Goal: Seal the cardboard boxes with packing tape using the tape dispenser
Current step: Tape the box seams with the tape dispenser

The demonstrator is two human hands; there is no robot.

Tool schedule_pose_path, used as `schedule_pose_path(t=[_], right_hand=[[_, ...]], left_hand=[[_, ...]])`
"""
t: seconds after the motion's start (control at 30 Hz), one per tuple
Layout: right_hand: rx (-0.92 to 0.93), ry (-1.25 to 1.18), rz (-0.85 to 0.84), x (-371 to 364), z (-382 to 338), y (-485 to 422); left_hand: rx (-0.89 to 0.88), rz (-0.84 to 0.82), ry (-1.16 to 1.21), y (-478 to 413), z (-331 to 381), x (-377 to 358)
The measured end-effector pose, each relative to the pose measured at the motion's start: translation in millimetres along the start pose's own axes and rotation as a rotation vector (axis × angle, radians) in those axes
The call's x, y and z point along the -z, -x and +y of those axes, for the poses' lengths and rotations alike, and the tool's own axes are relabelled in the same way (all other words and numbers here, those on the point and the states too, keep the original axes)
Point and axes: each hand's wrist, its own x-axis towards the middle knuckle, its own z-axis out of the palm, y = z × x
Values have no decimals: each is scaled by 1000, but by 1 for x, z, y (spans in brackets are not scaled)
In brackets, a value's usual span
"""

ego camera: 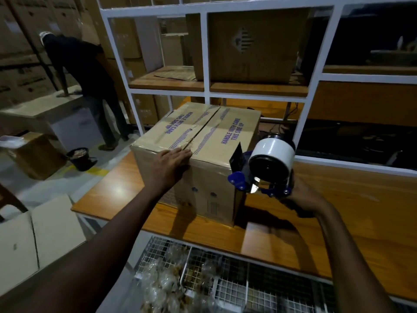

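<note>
A closed cardboard box (216,141) printed "HANDLE WITH CARE THIS SIDE UP" stands on the wooden table (338,218). Clear tape runs along its top centre seam. My left hand (169,164) lies flat on the box's near top edge, fingers straight, at the end of the seam. My right hand (302,197) grips the handle of a blue and black tape dispenser (264,175) with a white roll, held in the air just right of the box's near corner.
A white metal shelf frame (205,53) with another carton (250,46) rises behind the table. Wire baskets (225,281) of bagged items sit below the table's front edge. Open cartons (33,240) stand at left, and a person (88,82) bends over boxes at far left.
</note>
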Motion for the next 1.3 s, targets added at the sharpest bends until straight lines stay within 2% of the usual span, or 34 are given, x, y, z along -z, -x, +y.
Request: schedule_pose_path(t=[0.13,0.37,0.47,0.67,0.9,1.13,1.3], right_hand=[[24,48,6,-9,11,-2],[58,87,-17,-43,18,-3],[66,74,-14,-57,21,-4],[109,-27,66,-54,37,12],[58,45,172,-54,81,34],[35,118,78,-69,67,11],[3,166,72,-62,64,2]], left_hand=[[-2,35,28,5,5,-1],[-208,44,118,2,28,-2],[-195,58,184,6,23,-4],[-169,88,151,7,30,0],[-127,77,145,7,36,6],[-99,76,131,8,38,4],[-91,106,105,9,42,2]])
